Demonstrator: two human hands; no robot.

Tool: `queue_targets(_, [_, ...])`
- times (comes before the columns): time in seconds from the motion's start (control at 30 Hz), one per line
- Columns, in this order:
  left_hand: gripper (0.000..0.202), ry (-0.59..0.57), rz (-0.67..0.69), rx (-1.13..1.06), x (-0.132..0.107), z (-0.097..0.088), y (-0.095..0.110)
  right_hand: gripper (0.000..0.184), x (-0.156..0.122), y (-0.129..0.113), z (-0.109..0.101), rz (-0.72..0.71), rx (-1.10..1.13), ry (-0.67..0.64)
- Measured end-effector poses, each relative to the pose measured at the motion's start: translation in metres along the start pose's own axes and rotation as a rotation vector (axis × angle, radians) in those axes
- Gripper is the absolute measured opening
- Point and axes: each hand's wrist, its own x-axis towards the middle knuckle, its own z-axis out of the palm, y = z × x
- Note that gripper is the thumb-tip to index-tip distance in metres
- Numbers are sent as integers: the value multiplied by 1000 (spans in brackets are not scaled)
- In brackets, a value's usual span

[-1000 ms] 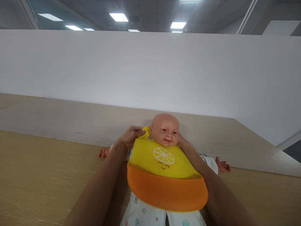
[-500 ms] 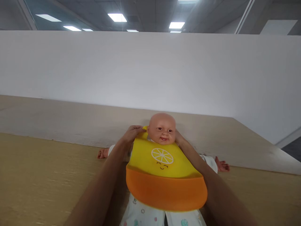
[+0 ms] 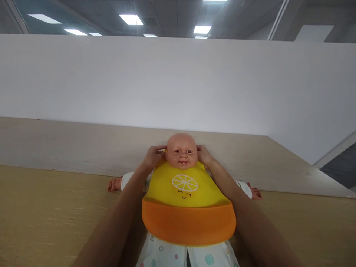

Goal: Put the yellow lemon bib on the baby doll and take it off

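Note:
A baby doll [image 3: 181,142] lies on its back in a white patterned outfit [image 3: 167,253], arms spread to both sides. Over its chest spreads a yellow bib [image 3: 167,189] with a lemon-slice print and an orange catch pocket [image 3: 189,225]. Beside the doll's head on the left, my left hand [image 3: 154,156] is closed on the bib's neck strap, a bit of yellow showing at the fingertips. My right hand [image 3: 205,154] is at the other side of the head, fingers bent in behind the neck. What those fingertips grip is hidden by the doll's head.
The doll rests on a wood-toned surface [image 3: 55,211] with a paler band [image 3: 69,144] behind it. A white partition [image 3: 178,81] rises at the back. A dark gap [image 3: 340,168] shows past the surface's right edge.
The view has shifted, so the doll and bib appear farther left. My right hand has come up beside the doll's head and shows more. The doll's head now looks straighter.

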Motion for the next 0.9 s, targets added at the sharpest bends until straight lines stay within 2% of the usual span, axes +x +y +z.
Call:
queue_targets(0.13, [33,84,18,-16,2,2,1,16,3,-7,-7,104,85,-27])
queue_targets(0.3, [30,155,-14,-52,1,4,5,19,0,-12,-12,97,199,-95])
queue_targets(0.53, [29,174,7,-10,-2,7,8,26,0,-14,-12,104,105,-73])
queue_targets(0.7, [25,199,41,56,1,5,4,20,5,-10,-14,96,27,-27])
queue_targets(0.9, [22,297,193,309,1,8,9,11,9,-3,-17,53,-63,-22])
